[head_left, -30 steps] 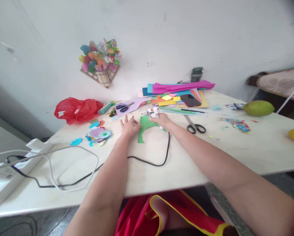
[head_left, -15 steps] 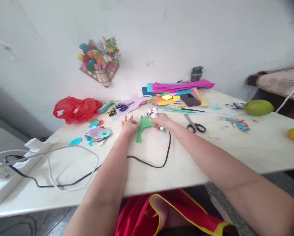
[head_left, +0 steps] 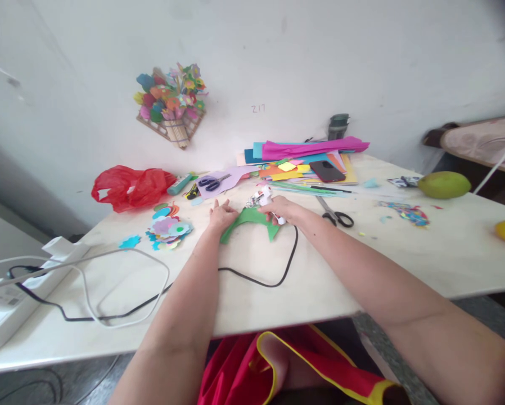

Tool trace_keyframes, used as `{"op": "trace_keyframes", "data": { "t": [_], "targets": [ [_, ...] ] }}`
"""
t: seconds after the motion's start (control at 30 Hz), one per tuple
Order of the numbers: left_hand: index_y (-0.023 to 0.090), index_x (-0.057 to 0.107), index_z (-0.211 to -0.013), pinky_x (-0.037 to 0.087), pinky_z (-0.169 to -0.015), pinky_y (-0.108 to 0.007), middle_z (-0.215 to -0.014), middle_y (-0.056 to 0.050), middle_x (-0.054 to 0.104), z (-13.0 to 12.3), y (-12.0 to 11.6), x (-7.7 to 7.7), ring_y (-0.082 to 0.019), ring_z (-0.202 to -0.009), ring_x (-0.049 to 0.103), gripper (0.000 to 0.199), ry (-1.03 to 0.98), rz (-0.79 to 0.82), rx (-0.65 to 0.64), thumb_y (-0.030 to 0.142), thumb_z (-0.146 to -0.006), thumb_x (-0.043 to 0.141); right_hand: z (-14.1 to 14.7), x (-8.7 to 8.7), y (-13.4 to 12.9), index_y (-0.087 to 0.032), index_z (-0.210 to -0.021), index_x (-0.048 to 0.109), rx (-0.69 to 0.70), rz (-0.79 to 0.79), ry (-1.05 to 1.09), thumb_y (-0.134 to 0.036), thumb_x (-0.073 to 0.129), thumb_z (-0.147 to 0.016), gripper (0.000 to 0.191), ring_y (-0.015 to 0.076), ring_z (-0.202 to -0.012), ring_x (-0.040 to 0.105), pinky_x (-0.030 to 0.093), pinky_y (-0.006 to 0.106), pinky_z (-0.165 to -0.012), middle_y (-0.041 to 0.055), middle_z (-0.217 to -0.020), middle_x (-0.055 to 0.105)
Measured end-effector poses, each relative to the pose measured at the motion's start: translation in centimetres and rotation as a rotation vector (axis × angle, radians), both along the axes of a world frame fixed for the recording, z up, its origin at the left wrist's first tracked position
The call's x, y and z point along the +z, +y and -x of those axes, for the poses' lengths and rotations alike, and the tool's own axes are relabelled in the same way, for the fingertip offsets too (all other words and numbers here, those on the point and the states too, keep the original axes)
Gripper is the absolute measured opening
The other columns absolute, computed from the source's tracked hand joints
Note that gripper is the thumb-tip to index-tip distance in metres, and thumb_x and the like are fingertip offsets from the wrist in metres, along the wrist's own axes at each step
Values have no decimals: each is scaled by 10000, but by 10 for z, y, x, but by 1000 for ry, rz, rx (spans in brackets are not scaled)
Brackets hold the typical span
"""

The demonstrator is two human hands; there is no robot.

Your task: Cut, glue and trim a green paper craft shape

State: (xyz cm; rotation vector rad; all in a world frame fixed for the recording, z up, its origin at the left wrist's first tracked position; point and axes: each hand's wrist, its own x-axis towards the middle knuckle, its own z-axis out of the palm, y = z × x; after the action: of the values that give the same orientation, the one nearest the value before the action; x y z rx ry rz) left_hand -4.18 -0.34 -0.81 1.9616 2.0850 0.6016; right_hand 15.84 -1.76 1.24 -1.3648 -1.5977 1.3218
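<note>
My left hand (head_left: 222, 215) rests on the table with its fingers spread, touching the left end of a green cut-out (head_left: 252, 215) of paper or felt. That cut-out is curved like an arch, its open side facing me. In my right hand (head_left: 285, 210) is a white hot glue gun (head_left: 264, 196), its nozzle pointing left, just above the top edge of the cut-out. My right fingers also lie over the cut-out's right part; whether they press on it I cannot tell. A black cord (head_left: 286, 273) runs from the glue gun across the table beneath my left arm.
Scissors (head_left: 337, 217) lie right of my right hand. A heap of paper flowers (head_left: 168, 228) sits to the left, near a red plastic bag (head_left: 130, 185). Behind are coloured sheets (head_left: 311, 149) and a phone (head_left: 327, 171). A power strip (head_left: 37, 287) with cables occupies the left edge.
The green cut-out has turned and now shows as an arch, its left end under my left fingers and its right end uncovered. My right hand and glue gun have shifted slightly.
</note>
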Motion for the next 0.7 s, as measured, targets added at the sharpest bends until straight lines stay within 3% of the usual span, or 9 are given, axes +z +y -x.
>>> {"op": "trace_keyframes", "data": {
  "t": [0.3, 0.7],
  "targets": [
    [234, 694, -866, 88, -1127, -477, -1420, 28, 380, -4, -6, 6, -253, -1389, 81, 227, 26, 40, 6, 286, -746, 508, 6, 5, -6, -151, -481, 481, -19, -1, -58, -189, 635, -694, 265, 103, -302, 452, 346, 217, -317, 8, -395, 523],
    [240, 693, -852, 99, -1135, -447, -1415, 41, 388, -3, -6, 6, -248, -1391, 70, 208, 10, 55, 10, 275, -739, 522, 7, 2, -2, -156, -499, 460, -15, 4, -91, -214, 632, -697, 269, 111, -312, 463, 366, 222, -319, -7, -390, 497]
  ]
}}
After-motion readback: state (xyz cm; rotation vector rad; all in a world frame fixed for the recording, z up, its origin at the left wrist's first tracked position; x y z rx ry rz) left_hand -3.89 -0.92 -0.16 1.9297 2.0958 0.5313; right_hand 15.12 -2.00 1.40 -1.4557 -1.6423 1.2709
